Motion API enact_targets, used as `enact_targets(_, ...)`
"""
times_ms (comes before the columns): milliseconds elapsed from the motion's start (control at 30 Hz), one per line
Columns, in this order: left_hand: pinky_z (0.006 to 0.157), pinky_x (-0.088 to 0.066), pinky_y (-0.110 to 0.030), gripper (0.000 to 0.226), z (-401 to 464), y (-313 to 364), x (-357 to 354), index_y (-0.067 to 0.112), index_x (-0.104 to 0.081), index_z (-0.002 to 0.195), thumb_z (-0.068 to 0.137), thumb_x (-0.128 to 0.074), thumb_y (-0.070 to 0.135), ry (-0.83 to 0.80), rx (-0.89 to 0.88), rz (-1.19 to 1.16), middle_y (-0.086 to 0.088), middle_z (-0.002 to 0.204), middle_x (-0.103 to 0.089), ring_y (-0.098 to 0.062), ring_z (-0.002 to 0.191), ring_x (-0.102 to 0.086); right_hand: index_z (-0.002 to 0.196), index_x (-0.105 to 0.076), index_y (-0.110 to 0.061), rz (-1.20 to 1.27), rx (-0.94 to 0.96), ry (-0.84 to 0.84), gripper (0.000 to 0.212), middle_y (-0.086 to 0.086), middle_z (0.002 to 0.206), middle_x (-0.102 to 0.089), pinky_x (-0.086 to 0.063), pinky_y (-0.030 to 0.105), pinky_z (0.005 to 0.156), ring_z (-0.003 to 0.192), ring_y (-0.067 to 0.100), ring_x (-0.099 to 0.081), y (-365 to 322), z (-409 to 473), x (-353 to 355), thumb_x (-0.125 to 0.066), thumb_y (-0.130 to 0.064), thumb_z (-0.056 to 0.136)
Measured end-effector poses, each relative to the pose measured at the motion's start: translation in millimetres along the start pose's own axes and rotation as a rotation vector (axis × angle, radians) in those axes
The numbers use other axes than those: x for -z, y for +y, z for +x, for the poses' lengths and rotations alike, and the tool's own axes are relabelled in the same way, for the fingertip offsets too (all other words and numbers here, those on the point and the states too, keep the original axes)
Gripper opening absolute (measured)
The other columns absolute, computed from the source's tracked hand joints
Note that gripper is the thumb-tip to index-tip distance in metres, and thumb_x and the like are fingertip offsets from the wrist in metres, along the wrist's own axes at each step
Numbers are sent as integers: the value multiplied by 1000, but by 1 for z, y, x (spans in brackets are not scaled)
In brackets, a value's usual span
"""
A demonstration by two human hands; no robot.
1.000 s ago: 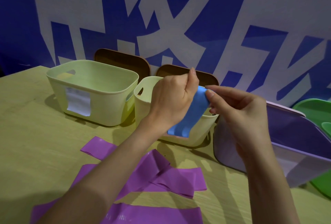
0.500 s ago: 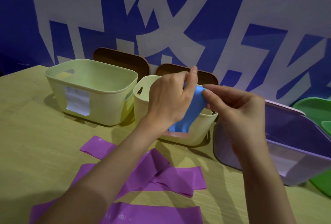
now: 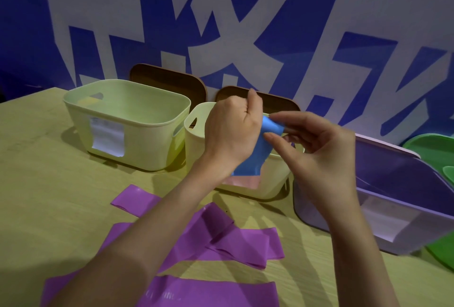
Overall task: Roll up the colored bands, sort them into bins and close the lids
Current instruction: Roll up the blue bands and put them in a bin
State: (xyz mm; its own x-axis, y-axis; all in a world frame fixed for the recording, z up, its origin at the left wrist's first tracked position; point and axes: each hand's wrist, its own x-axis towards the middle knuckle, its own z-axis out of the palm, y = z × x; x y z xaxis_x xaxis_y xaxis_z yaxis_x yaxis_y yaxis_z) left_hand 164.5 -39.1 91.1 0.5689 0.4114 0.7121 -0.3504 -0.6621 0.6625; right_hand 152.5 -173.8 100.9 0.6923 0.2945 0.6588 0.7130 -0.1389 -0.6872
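A blue band [image 3: 255, 152] hangs between my hands above the small cream bin [image 3: 272, 179]. My left hand [image 3: 231, 132] grips its upper part with curled fingers. The fingertips of my right hand [image 3: 317, 154] pinch the band's top edge. Several purple bands [image 3: 216, 238] lie flat on the table in front of me, partly under my left forearm. A larger pale green bin [image 3: 127, 122] stands open at the left. A purple bin [image 3: 403, 198] stands at the right.
Two brown lids [image 3: 169, 80] lean against the blue and white wall behind the cream bins. A green lid or bin [image 3: 434, 149] shows at the far right edge. The wooden table [image 3: 36, 184] runs out to the left.
My right fingers have shifted along the blue band's top edge and the band's hanging tail has become shorter. My left fist has turned slightly.
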Motion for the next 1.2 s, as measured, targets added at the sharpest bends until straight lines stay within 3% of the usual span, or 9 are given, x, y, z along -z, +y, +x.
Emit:
enact_targets(200, 42, -22, -22, 61, 4, 1, 2, 19, -31, 39, 99, -42, 24, -92, 180, -43, 8, 33, -38, -8, 39, -39, 105, -70, -22, -29, -19, 27, 32, -9, 95, -72, -52, 15, 77, 88, 9, -69, 2, 0, -2, -77, -5, 78)
enact_targets(367, 43, -30, -16, 54, -1, 2, 6, 28, -35, 49, 102, -38, 36, -87, -138, 93, 10, 40, -34, -7, 44, -45, 100, -72, -19, 55, -141, 74, 25, -12, 84, -73, -51, 13, 71, 78, 3, -69, 2, 1, 1, -73, -3, 81)
enact_targets(533, 44, -18, -11, 40, 1, 0, 7, 29, -36, 59, 100, -36, 32, -8, -330, 116, 21, 46, -25, -2, 37, -33, 95, -74, -17, 229, -229, 52, 17, -7, 79, -75, -47, 10, 62, 70, -1, -66, -4, 1, 8, -71, -7, 83)
enact_targets(700, 41, -20, -11, 59, -1, 0, 2, 35, -24, 45, 96, -50, 20, 105, -180, -82, 11, 33, -31, -4, 36, -39, 100, -72, -14, 240, -205, 39, 22, 3, 83, -73, -50, 14, 68, 72, 7, -66, -4, 2, 6, -74, -5, 80)
enact_targets(867, 41, -25, -15, 63, 0, 1, 1, 27, -28, 38, 98, -49, 19, 44, 12, -117, 12, 33, -38, -6, 36, -39, 97, -71, -11, 155, -98, 59, 24, -2, 89, -73, -51, 13, 70, 74, 6, -69, -2, 2, 1, -76, 2, 77)
enact_targets(967, 41, -27, -17, 62, 0, 2, 4, 24, -32, 40, 100, -46, 30, -9, 13, -10, 8, 33, -36, -9, 39, -42, 94, -73, -14, 166, -146, 94, 22, -3, 84, -74, -51, 14, 67, 72, 9, -70, 0, 2, 1, -75, 1, 78)
enact_targets(1067, 41, -25, -16, 54, -1, 1, 5, 25, -34, 49, 100, -37, 41, -12, -107, 181, 11, 41, -33, -8, 39, -39, 92, -74, -16, 161, -209, 126, 19, -2, 77, -74, -50, 14, 63, 65, 7, -65, 1, 2, 3, -75, -2, 79)
enact_targets(1200, 45, -17, -13, 40, -3, 0, 3, 21, -43, 65, 98, -30, 40, 24, -260, 267, 11, 54, -42, -8, 44, -36, 91, -75, -15, 197, -261, 149, 17, -4, 70, -71, -47, 14, 61, 59, 3, -60, 2, 2, 6, -75, -4, 79)
